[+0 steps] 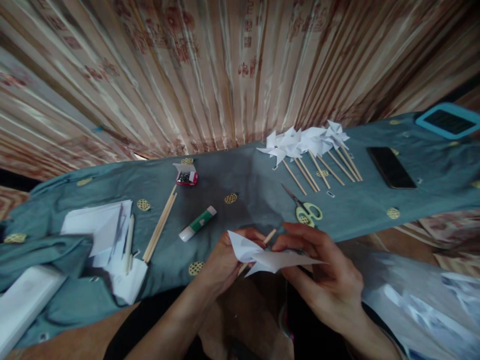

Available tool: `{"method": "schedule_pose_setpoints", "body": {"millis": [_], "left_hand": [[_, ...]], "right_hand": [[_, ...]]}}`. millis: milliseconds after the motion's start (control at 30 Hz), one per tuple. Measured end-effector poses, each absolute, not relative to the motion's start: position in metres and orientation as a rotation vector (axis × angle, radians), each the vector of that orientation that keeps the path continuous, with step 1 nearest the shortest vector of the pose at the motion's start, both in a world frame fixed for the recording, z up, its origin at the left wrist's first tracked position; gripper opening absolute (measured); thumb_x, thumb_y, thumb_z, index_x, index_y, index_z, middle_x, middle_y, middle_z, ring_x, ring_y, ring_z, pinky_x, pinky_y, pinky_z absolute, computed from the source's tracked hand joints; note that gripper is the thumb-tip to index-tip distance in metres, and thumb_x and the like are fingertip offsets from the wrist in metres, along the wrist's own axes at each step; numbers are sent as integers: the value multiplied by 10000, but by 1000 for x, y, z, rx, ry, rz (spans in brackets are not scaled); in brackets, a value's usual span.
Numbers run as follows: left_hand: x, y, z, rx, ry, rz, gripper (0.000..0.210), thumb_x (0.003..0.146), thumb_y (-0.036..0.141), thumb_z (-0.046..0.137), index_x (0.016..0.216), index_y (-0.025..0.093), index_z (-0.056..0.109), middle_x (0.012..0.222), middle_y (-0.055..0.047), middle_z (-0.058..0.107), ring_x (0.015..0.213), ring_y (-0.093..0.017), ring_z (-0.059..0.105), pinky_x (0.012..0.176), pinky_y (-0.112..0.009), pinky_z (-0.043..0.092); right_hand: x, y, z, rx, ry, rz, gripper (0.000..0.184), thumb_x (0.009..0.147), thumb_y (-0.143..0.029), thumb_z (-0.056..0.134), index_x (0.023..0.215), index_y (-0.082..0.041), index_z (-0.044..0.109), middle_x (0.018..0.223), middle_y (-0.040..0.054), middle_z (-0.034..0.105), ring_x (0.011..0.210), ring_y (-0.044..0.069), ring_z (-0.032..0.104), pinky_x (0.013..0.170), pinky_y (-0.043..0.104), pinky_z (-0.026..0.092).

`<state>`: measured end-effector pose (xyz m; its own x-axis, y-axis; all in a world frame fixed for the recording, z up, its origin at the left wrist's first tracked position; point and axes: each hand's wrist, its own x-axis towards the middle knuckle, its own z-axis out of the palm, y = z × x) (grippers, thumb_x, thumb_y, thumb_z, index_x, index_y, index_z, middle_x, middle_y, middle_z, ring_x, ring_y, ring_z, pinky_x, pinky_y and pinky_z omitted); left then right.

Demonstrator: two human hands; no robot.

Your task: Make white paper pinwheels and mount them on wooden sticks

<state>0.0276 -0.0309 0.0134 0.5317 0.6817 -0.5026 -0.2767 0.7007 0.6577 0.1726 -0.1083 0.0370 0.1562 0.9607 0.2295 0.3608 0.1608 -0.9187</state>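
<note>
Gently now: firm on one side, light on the other

In the head view, the left hand (221,260) is clamping its grip on a wooden stick (270,236), and the white paper pinwheel (268,261) is sitting between both hands by the surface's (251,215) near edge. The right hand (330,272) is curving round the paper; whether its grip is pressing together, I cannot tell. Working well probably means steadying the stick without creasing the folds
</note>
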Motion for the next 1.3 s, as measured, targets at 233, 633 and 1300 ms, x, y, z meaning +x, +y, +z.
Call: {"method": "schedule_pose_setpoints", "body": {"millis": [233,633,1300], "left_hand": [[23,-31,15,687,811,650,80,565,241,780,571,182,727,635,-23,659,561,-106,548,534,-200,412],[18,-31,19,757,903,676,170,517,290,816,581,172,713,589,-9,628,536,-98,503,504,-195,369],[21,-34,18,617,846,628,118,541,209,749,588,130,674,547,7,593,508,-81,505,506,-193,366]], "right_hand": [[172,-109,36,-1396,-1401,689,504,810,-133,630,1257,-328,504,942,-17,735,873,165,715,802,269,561],[171,-106,38,-1427,-1425,653,503,793,-130,638,1242,-320,511,934,-28,742,847,166,715,798,278,549],[169,-101,45,-1458,-1520,482,442,813,-138,610,1216,-280,494,888,-56,748,786,126,717,829,251,541]]}}
